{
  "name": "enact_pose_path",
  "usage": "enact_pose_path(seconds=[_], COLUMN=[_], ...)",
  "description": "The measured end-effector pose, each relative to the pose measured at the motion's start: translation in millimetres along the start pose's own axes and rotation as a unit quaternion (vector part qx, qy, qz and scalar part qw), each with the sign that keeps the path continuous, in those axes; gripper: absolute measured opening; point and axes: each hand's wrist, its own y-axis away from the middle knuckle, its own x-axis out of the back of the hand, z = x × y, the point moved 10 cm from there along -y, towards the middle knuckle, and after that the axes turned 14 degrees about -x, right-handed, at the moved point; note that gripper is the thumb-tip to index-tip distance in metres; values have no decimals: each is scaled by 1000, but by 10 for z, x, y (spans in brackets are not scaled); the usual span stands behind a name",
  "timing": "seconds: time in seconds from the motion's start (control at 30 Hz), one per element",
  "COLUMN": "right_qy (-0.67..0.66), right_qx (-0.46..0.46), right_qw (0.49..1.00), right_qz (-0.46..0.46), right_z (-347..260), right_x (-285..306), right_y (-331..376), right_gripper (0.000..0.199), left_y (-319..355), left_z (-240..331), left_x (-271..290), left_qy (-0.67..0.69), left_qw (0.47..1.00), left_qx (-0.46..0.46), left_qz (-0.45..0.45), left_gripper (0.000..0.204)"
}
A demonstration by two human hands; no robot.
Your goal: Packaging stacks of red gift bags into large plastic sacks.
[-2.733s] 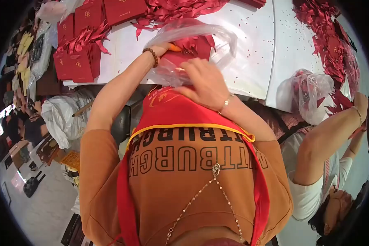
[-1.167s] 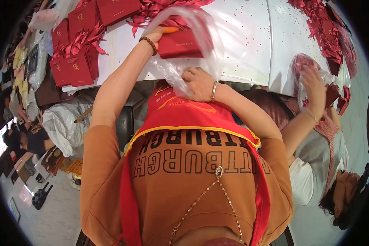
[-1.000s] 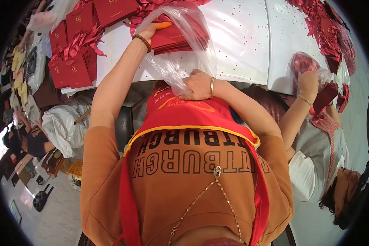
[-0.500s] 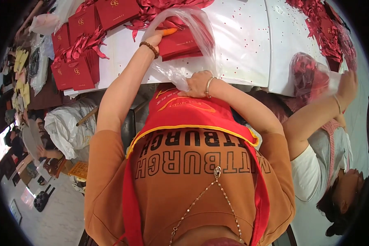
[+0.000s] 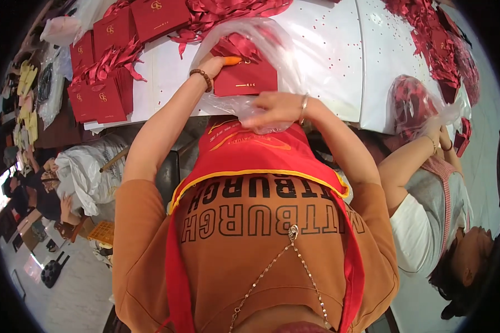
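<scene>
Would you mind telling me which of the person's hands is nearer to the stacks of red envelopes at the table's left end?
Left. The left hand lies just right of the red envelope stacks; the right hand is farther right, on the clear plastic bag.

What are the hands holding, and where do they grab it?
The left hand and right hand hold a clear plastic bag with red envelopes inside: left at its opening, right bunching its near edge.
</scene>
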Motion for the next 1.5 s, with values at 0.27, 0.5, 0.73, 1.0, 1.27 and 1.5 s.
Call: enact_pose_path(seconds=[0.27, 0.5, 0.73, 1.0, 1.27, 1.5], right_qy=[-154, -485, -510, -60, 84, 24], right_qx=[-4, 98, 222, 277, 38, 172], right_qw=[975, 849, 761, 860, 903, 791], right_qz=[160, 182, 335, 425, 420, 586], right_z=[175, 170, 160, -460, -152, -221], right_x=[796, 1419, 2042, 1490, 1687, 1900], right_y=[-321, -421, -276, -31, -626, 46], right_gripper=[25, 33, 40, 19, 50, 37], left_y=[-64, -157, -273, -406, -21, -57], left_z=[-142, 304, 167, 79, 404, 312], left_x=[48, 32, 146, 517, 108, 268], left_qy=[-70, -228, -247, -431, -364, -354], left_qw=[995, 947, 951, 879, 908, 892], left_qx=[66, -225, -184, -174, -192, -247], left_qz=[-32, -43, -11, 102, 74, 135], left_gripper=[35, 41, 57, 79, 90, 104])
